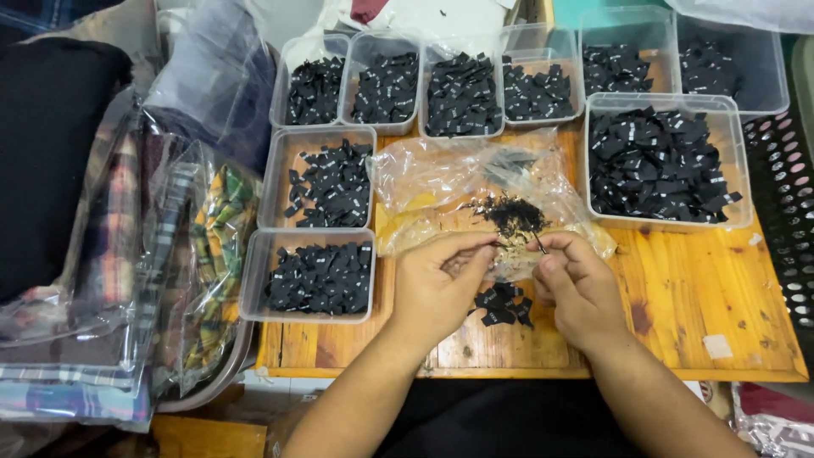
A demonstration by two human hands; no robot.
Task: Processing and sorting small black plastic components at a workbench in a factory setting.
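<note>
A person's two bare hands are working close together over a wooden counter (678, 288), seen from above. The left hand (437, 284) is curling its fingers inward, its grip narrow, thumb and forefinger pinching at the edge of a crumpled clear plastic bag (475, 191); whether anything small sits between the fingertips cannot be told. The right hand (577, 288), just beside it, is pinching a thin dark pin-like piece (540, 244) between thumb and forefinger, its grip closed on that piece.

Directly beyond both grips, the bag is lying open on the counter with a loose heap of fine black bits (511, 214) resting on it. Just below and between the two hands, a small pile of black fabric labels (503, 305) is lying on the bare wood.

To the left of the left grip, a clear plastic tub (309, 276) is holding more black labels, with a second such tub (322, 178) beyond it. A row of similar tubs (462, 85) is running along the far side of the counter, and a larger tub (657, 161) of labels is standing beyond the right grip. Further left, off the counter, folded plaid garments in clear plastic wrap (203, 254) are stacked.
</note>
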